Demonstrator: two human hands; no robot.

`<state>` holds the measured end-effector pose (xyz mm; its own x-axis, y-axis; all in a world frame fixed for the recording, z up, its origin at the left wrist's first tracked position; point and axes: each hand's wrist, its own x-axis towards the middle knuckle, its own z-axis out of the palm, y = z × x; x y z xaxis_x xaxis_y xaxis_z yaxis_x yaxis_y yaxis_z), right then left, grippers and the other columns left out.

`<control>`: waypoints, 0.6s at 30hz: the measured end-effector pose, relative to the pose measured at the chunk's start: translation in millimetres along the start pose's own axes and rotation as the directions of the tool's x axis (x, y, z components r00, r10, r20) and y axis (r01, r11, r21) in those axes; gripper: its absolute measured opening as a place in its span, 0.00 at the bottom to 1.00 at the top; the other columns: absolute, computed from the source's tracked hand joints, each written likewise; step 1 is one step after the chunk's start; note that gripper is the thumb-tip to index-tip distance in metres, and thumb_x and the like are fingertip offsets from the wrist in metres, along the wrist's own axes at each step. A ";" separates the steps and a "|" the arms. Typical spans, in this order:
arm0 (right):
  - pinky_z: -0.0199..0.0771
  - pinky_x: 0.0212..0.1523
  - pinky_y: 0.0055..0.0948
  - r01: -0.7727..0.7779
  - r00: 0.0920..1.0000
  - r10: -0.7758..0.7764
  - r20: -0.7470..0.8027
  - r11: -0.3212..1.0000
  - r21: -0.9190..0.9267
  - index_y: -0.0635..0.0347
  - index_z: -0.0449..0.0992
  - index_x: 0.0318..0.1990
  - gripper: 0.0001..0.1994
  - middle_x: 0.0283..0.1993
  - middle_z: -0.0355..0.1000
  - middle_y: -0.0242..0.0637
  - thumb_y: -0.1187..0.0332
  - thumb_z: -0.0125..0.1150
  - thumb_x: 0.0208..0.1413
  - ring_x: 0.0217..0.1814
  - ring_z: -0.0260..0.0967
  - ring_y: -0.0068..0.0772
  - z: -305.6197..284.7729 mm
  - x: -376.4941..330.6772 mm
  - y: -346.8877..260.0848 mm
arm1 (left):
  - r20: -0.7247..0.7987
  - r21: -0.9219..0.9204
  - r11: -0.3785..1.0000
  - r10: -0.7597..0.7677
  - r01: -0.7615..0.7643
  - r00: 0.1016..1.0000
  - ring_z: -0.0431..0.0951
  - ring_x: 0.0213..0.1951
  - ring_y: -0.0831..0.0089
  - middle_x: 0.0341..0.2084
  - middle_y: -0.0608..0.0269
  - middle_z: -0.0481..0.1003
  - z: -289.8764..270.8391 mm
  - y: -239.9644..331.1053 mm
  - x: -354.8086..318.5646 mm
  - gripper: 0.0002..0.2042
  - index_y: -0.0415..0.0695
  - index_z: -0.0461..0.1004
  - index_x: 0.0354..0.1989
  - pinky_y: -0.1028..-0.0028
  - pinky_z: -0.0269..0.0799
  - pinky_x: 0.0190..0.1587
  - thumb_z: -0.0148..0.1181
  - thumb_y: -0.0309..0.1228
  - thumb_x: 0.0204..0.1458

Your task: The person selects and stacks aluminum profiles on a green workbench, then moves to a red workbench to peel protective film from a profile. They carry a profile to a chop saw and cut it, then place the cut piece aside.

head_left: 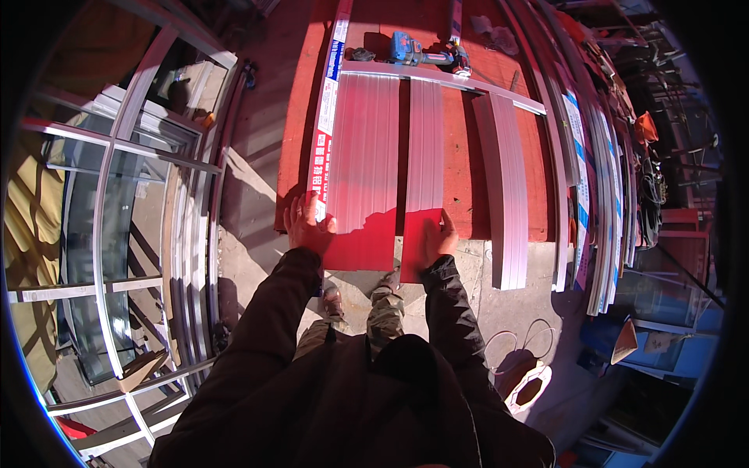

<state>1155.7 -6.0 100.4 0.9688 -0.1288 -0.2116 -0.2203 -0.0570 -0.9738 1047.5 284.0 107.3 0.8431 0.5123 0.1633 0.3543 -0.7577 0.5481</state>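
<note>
Our right hand (438,238) grips narrow panel (425,164) end; left hand (308,225) flat on wide panel (365,156); both run lengthwise away.

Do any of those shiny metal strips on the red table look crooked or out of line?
Yes. The narrow ribbed aluminium strip on the right lies apart from the two under the left hand and right hand, and sticks farther past the near edge of the red workbench. The cross rail sits slanted.

- Hard sunlight, sharp shadows on the concrete floor (250,203).
- Glazed metal window frames (133,203) lean at left.
- Long metal profiles (601,195) stacked at right — beside a red tabletop (468,140).
</note>
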 end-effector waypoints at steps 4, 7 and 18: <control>0.70 0.32 0.19 0.073 0.997 -0.073 -0.004 0.997 -0.029 0.66 0.68 0.64 0.26 0.35 0.75 0.29 0.77 0.64 0.57 0.32 0.68 0.16 4.0 1.0 14.8 | -0.018 0.010 1.000 0.016 -0.016 1.000 0.60 0.68 0.51 0.63 0.50 0.66 2.3 -1.8 -1.0 0.38 0.50 0.64 0.66 0.47 0.47 0.70 0.64 0.39 0.40; 0.70 0.33 0.20 -0.008 1.000 0.007 0.025 1.000 0.014 0.67 0.67 0.64 0.27 0.38 0.76 0.31 0.77 0.64 0.57 0.34 0.70 0.16 10.3 -4.5 6.5 | -0.011 0.023 1.000 0.001 -0.001 1.000 0.60 0.68 0.50 0.63 0.49 0.65 1.4 -4.0 -0.6 0.38 0.49 0.64 0.66 0.47 0.47 0.70 0.64 0.39 0.40; 0.74 0.51 0.33 0.247 0.969 -0.222 0.108 0.877 -0.413 0.67 0.68 0.62 0.26 0.50 0.74 0.47 0.69 0.65 0.57 0.50 0.73 0.38 17.0 26.2 13.1 | 0.044 0.011 1.000 0.004 -0.004 0.999 0.57 0.69 0.50 0.63 0.47 0.64 -7.3 4.4 2.2 0.38 0.49 0.62 0.67 0.49 0.45 0.71 0.65 0.41 0.43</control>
<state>1180.2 6.8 80.7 1.0000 -0.0052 0.0023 -0.0005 -0.4907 -0.8714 1047.9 284.7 116.0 0.8614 0.4912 0.1291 0.3551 -0.7642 0.5383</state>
